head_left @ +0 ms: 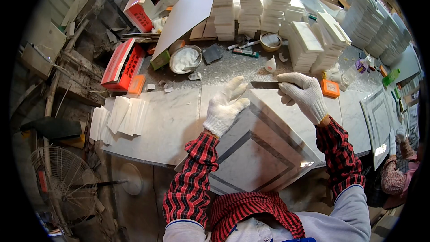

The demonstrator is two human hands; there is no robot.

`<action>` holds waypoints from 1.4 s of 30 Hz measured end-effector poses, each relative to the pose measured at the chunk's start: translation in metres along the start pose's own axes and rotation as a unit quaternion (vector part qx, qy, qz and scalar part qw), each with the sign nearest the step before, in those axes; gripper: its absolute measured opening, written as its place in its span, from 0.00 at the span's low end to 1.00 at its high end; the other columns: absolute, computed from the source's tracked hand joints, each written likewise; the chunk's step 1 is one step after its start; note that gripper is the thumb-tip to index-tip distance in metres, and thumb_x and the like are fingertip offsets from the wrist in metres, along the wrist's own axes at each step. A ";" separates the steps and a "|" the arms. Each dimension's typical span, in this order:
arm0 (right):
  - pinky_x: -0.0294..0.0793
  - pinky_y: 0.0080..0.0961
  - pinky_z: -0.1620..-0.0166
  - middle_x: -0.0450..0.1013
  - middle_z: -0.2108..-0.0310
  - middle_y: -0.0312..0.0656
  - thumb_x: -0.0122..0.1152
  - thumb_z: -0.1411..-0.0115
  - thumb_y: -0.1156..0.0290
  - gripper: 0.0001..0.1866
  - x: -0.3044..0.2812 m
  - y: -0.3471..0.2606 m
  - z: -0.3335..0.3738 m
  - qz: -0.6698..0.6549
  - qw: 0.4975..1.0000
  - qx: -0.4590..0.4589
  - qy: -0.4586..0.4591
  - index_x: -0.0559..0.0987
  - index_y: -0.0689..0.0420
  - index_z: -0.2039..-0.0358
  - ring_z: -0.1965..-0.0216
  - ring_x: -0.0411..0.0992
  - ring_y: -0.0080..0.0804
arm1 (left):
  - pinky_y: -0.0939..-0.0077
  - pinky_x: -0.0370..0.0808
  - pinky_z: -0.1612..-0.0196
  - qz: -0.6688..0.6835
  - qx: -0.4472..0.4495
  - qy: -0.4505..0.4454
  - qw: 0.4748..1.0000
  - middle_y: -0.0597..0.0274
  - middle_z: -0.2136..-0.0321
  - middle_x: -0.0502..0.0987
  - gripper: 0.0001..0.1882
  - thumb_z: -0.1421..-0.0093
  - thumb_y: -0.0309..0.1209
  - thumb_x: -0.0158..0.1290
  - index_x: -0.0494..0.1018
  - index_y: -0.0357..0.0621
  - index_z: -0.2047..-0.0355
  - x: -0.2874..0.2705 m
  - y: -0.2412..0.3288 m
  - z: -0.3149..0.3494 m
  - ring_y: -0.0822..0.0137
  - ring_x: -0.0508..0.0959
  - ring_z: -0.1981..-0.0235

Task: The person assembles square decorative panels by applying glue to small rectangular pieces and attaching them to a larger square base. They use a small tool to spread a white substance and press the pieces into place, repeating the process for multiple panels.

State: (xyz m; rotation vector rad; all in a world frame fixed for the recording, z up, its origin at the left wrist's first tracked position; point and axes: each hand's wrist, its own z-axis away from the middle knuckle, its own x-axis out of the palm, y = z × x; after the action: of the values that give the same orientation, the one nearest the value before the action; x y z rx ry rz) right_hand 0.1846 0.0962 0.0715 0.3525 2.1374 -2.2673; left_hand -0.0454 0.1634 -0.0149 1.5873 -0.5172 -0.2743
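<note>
My right hand (303, 94), in a white knit glove, pinches one end of a thin dark flat strip (264, 85). The strip's other end points toward my left hand (226, 107), also gloved in white. That hand's fingers and thumb are spread, close to the far corner of a marble panel (277, 152). White-grey stone with dark inlaid bands makes up the panel. It lies turned like a diamond, its near part reaching past the bench edge toward my body. I cannot tell whether the strip is metal or stone.
Thin white tile pieces (121, 116) lie at the left of the bench (174, 112). Behind are a bowl of white paste (185, 59), an orange box (330, 88) and tile stacks (250, 4). Another banded panel (375, 125) and a co-worker's sleeve (389, 175) appear at right; a fan (65, 183) stands lower left.
</note>
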 end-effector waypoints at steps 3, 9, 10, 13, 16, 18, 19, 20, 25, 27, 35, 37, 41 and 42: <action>0.76 0.17 0.71 0.78 0.72 0.39 0.59 0.38 0.75 0.11 0.002 0.000 0.004 0.066 0.996 -0.055 0.017 0.81 0.63 0.56 0.75 0.75 0.20 | 0.70 0.73 0.43 0.003 0.012 -0.007 1.000 0.51 0.38 0.66 0.37 0.43 0.16 0.58 0.57 0.36 0.34 -0.001 -0.002 0.000 0.58 0.66 0.37; 0.78 0.19 0.68 0.80 0.70 0.42 0.62 0.41 0.79 0.11 -0.006 0.010 0.016 0.202 0.934 -0.258 0.143 0.82 0.63 0.57 0.73 0.78 0.22 | 0.69 0.70 0.40 0.010 0.053 -0.027 0.998 0.47 0.39 0.67 0.34 0.41 0.18 0.56 0.57 0.32 0.35 0.001 -0.004 0.001 0.58 0.67 0.38; 0.78 0.19 0.68 0.80 0.70 0.42 0.62 0.41 0.79 0.11 -0.006 0.011 0.020 0.181 0.943 -0.232 0.158 0.82 0.63 0.57 0.72 0.78 0.22 | 0.69 0.70 0.40 0.003 0.042 -0.025 0.999 0.47 0.40 0.67 0.34 0.41 0.18 0.56 0.57 0.32 0.35 0.001 -0.002 0.001 0.58 0.67 0.38; 0.76 0.16 0.71 0.79 0.70 0.40 0.61 0.38 0.74 0.12 -0.012 0.027 0.030 0.043 0.974 -0.104 0.197 0.81 0.61 0.55 0.74 0.77 0.21 | 0.68 0.69 0.39 -0.024 0.030 -0.019 0.999 0.45 0.40 0.68 0.34 0.40 0.19 0.56 0.57 0.31 0.36 0.004 0.006 0.004 0.57 0.67 0.38; 0.73 0.15 0.73 0.78 0.70 0.40 0.60 0.36 0.69 0.15 -0.018 0.042 0.038 -0.045 0.979 0.001 0.200 0.78 0.63 0.52 0.75 0.75 0.20 | 0.68 0.68 0.38 -0.050 0.046 -0.015 0.998 0.44 0.40 0.68 0.33 0.40 0.20 0.56 0.57 0.30 0.36 0.004 0.008 0.006 0.57 0.68 0.38; 0.73 0.15 0.72 0.78 0.69 0.41 0.60 0.36 0.69 0.17 -0.022 0.056 0.040 -0.108 0.974 0.046 0.192 0.77 0.65 0.50 0.74 0.74 0.19 | 0.67 0.68 0.38 -0.038 0.045 -0.026 0.998 0.44 0.40 0.68 0.33 0.40 0.19 0.56 0.58 0.30 0.36 0.003 0.003 0.004 0.57 0.68 0.38; 0.73 0.16 0.71 0.77 0.68 0.41 0.60 0.36 0.68 0.19 -0.023 0.060 0.039 -0.125 0.974 0.057 0.178 0.75 0.66 0.48 0.73 0.74 0.19 | 0.67 0.68 0.38 -0.051 0.046 -0.024 0.997 0.44 0.40 0.68 0.32 0.40 0.19 0.56 0.58 0.29 0.36 0.002 0.002 0.005 0.56 0.68 0.38; 0.73 0.16 0.71 0.77 0.67 0.41 0.59 0.36 0.68 0.20 -0.023 0.061 0.036 -0.137 0.974 0.067 0.169 0.75 0.66 0.48 0.73 0.74 0.19 | 0.67 0.68 0.38 -0.063 0.050 -0.025 0.996 0.44 0.41 0.68 0.32 0.40 0.19 0.56 0.58 0.29 0.36 0.002 0.005 0.004 0.56 0.68 0.38; 0.75 0.16 0.69 0.78 0.65 0.40 0.58 0.36 0.68 0.21 -0.017 0.057 -0.005 -0.190 0.973 0.094 0.086 0.73 0.66 0.46 0.72 0.75 0.20 | 0.68 0.68 0.38 -0.037 0.058 -0.009 0.998 0.45 0.41 0.68 0.32 0.41 0.17 0.56 0.58 0.30 0.36 0.006 0.000 0.002 0.57 0.68 0.38; 0.75 0.16 0.68 0.78 0.65 0.40 0.58 0.36 0.69 0.21 -0.007 0.057 -0.035 -0.191 0.977 0.093 0.033 0.73 0.66 0.45 0.71 0.75 0.20 | 0.68 0.69 0.39 -0.005 0.067 -0.013 0.998 0.46 0.41 0.69 0.32 0.40 0.18 0.56 0.59 0.32 0.36 0.005 -0.005 -0.001 0.57 0.68 0.38; 0.78 0.21 0.69 0.79 0.67 0.40 0.59 0.36 0.71 0.16 0.091 0.046 -0.162 -0.139 0.982 0.078 -0.098 0.77 0.63 0.49 0.72 0.77 0.25 | 0.75 0.70 0.40 -0.099 0.087 0.000 0.991 0.51 0.43 0.73 0.30 0.41 0.19 0.58 0.64 0.33 0.38 0.005 0.002 0.004 0.66 0.72 0.41; 0.78 0.22 0.70 0.78 0.68 0.40 0.58 0.36 0.72 0.16 0.123 0.052 -0.190 -0.121 0.984 0.066 -0.110 0.77 0.64 0.50 0.73 0.76 0.25 | 0.74 0.70 0.40 -0.098 0.077 0.001 0.992 0.52 0.43 0.73 0.29 0.41 0.18 0.58 0.64 0.32 0.39 0.003 0.001 0.005 0.66 0.72 0.42; 0.76 0.34 0.67 0.79 0.72 0.48 0.58 0.41 0.65 0.15 0.173 0.067 -0.233 0.202 0.963 -0.150 -0.096 0.81 0.57 0.56 0.71 0.78 0.41 | 0.74 0.70 0.40 -0.069 0.036 0.002 0.997 0.52 0.44 0.74 0.28 0.41 0.18 0.57 0.65 0.32 0.39 0.001 0.004 0.009 0.66 0.73 0.42; 0.76 0.38 0.63 0.78 0.71 0.50 0.58 0.42 0.61 0.16 0.181 0.074 -0.242 0.283 0.921 -0.261 -0.069 0.82 0.55 0.57 0.68 0.78 0.48 | 0.74 0.70 0.40 -0.057 0.030 0.002 0.998 0.52 0.44 0.74 0.28 0.41 0.17 0.57 0.65 0.32 0.40 0.003 0.005 0.010 0.66 0.73 0.42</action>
State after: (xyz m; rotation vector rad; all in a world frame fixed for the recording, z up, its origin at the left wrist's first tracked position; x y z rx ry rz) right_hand 0.0585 0.3568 -0.0423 0.6581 2.0988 -1.3247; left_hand -0.0482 0.1530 -0.0108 1.6781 -0.4359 -0.3443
